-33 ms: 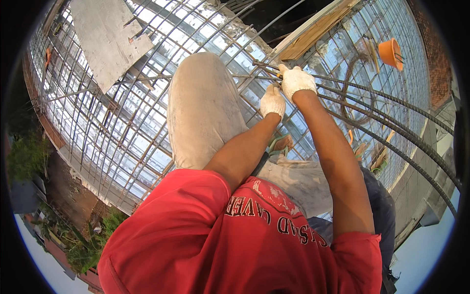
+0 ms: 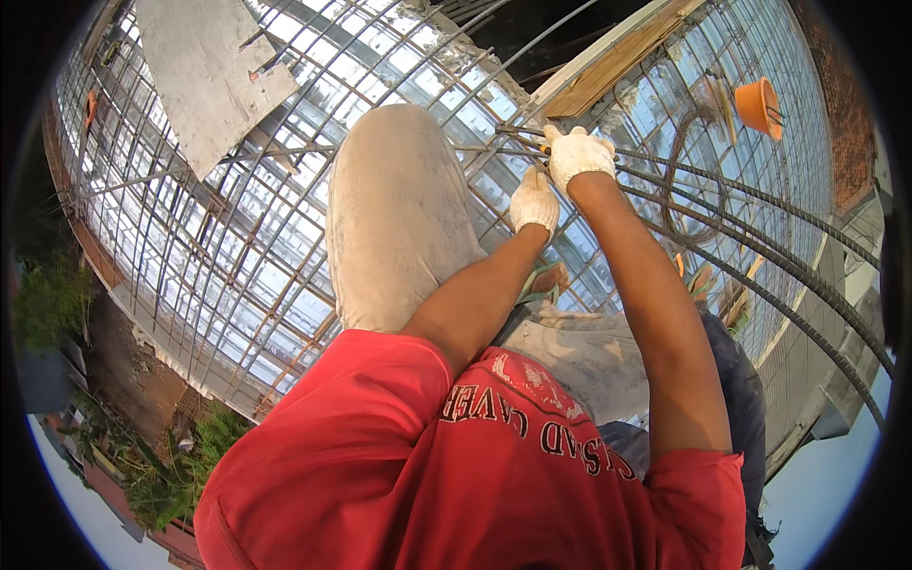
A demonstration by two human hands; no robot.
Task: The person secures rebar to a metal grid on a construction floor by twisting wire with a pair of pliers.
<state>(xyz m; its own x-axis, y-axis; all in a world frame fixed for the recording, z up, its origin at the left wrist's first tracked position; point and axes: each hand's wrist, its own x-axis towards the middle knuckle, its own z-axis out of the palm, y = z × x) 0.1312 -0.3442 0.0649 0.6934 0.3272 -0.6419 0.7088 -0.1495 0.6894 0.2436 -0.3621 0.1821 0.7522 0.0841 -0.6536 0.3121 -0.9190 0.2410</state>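
Note:
My right hand (image 2: 579, 158), in a white knit glove, is closed around a tool that looks like tying pincers (image 2: 521, 131). A bit of yellow grip shows beside the fingers, and the dark metal end points left over the bars. Just below and left of it, my left hand (image 2: 534, 203), gloved alike, has its fingers drawn together at the bars; what they pinch is hidden. Both hands are over crossing steel rebar (image 2: 454, 148). Several thick ribbed bars (image 2: 760, 236) run from beside my right hand toward the right edge.
Rebar mesh lies over shiny metal decking (image 2: 275, 204). A grey board (image 2: 204, 81) rests at upper left. Beyond my hands are a wooden plank (image 2: 608, 71) and a dark opening. An orange bucket (image 2: 755, 106) and a coil of wire (image 2: 679, 152) are at right. My bent knee (image 2: 394, 199) is left of my hands.
Both hands and the pincers have shifted very slightly, the left hand a little down and right. Their grip looks the same.

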